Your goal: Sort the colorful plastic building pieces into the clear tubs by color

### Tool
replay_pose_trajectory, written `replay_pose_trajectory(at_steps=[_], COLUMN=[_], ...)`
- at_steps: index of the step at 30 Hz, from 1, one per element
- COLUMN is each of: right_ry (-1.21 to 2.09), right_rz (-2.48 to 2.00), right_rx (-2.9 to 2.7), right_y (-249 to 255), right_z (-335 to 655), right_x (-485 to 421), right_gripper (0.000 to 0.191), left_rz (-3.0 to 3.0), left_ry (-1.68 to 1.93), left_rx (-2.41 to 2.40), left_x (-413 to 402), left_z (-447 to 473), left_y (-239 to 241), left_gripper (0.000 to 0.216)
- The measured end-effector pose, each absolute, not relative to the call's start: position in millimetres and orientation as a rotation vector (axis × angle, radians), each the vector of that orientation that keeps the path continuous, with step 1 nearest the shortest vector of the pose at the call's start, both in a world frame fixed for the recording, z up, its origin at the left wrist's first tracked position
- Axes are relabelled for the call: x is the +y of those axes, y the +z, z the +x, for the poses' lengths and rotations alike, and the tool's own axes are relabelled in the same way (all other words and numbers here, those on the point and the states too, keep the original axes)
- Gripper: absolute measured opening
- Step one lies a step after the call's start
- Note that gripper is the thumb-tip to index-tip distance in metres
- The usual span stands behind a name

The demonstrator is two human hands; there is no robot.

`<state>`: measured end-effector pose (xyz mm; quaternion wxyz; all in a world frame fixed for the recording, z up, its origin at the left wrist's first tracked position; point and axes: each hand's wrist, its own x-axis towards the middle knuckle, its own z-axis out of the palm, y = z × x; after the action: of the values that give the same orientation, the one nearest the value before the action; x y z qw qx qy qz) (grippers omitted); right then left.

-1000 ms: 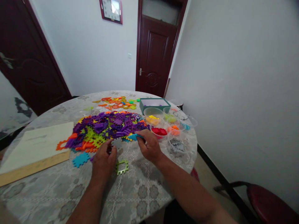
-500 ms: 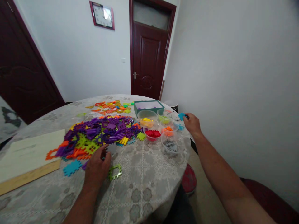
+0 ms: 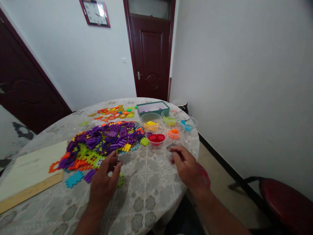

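My left hand [image 3: 104, 178] is above the near edge of a pile of plastic pieces, thumb and fingers apart, with nothing visible between them. A green frame piece [image 3: 121, 180] shows partly behind its thumb. Purple gear-edged pieces [image 3: 112, 133] cover most of the pile; a blue square piece [image 3: 74, 179] and a purple ribbed piece [image 3: 90, 176] lie to its left. My right hand [image 3: 186, 166] is in front of the clear bowl of grey pieces [image 3: 168, 149], hiding most of it. Its fingers are loosely curled, a gap shows beside the thumb, and no piece is seen.
Clear bowls hold red pieces [image 3: 156, 138], yellow pieces [image 3: 151, 125], orange pieces [image 3: 174, 133], green pieces [image 3: 169, 121] and blue pieces [image 3: 186, 125]. Behind them stands a green box [image 3: 153, 112]. Paper [image 3: 36, 160] and a wooden ruler [image 3: 31, 192] lie left; a red chair [image 3: 286, 195] stands right.
My right hand has moved left and nearer from the blue bowl, and the blue piece it held is gone from its fingers. My left hand's fingers have spread. The view has turned slightly right.
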<state>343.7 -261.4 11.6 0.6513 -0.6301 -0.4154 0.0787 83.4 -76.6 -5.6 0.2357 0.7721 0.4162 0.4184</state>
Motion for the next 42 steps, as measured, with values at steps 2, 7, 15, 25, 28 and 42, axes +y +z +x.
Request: replay_pose_trajectory(at_steps=[2, 7, 15, 25, 28, 42], right_ry=[0.327, 0.510, 0.484, -0.198, -0.329, 0.412], right_rz=[-1.400, -1.444, -1.508, -1.843, -1.854, -1.441], right_rx=[-1.035, -1.172, -1.312, -1.296, -1.233, -1.976], right_y=[9, 6, 14, 28, 26, 24], right_z=[321, 292, 287, 408, 407, 281], right_x=[-260, -254, -280, -278, -277, -238], right_gripper=[0.024, 0.037, 0.028, 0.039, 0.037, 0.024], left_rz=[2.002, 1.783, 1.986, 2.232, 2.314, 2.628], left_ry=[1.090, 0.917, 0.849, 0.975, 1.000, 0.939], left_rx=[1.093, 0.941, 0.935, 1.161, 1.225, 1.199], left_x=[-99, -152, -185, -158, -146, -127], left_z=[91, 105, 86, 35, 21, 17], left_y=[3, 8, -3, -18, -26, -42], left_gripper=[0.064, 0.061, 0.043, 0.031, 0.031, 0.027])
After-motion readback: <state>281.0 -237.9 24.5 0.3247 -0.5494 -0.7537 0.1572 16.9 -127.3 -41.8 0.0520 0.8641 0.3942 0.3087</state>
